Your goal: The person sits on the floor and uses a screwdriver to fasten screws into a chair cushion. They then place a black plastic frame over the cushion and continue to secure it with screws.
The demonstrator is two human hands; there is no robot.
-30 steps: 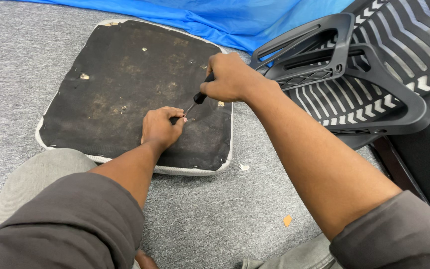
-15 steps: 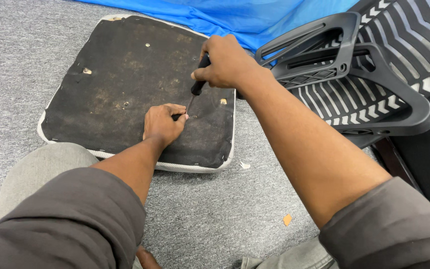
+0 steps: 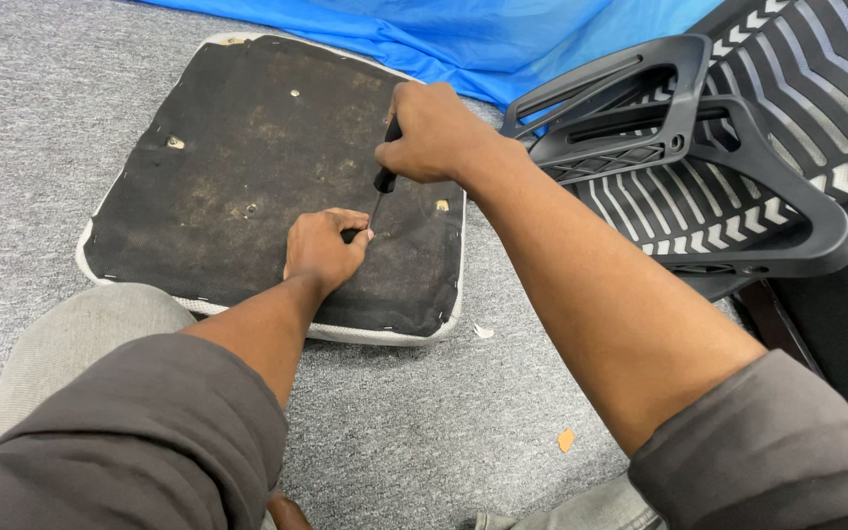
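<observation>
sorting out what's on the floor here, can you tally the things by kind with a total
seat cushion, upside down: 1
screwdriver, in the right hand; left hand at its tip: 1
black chair back: 1
blue sheet: 1
small scraps on the carpet, white and orange: 2
Total: 6

Head camera looks steeply down, close above floor [image 3: 41, 118].

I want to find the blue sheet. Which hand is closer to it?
The right hand, gripping the screwdriver, is just below the blue sheet. The left hand sits lower on the seat cushion, farther away.
</observation>
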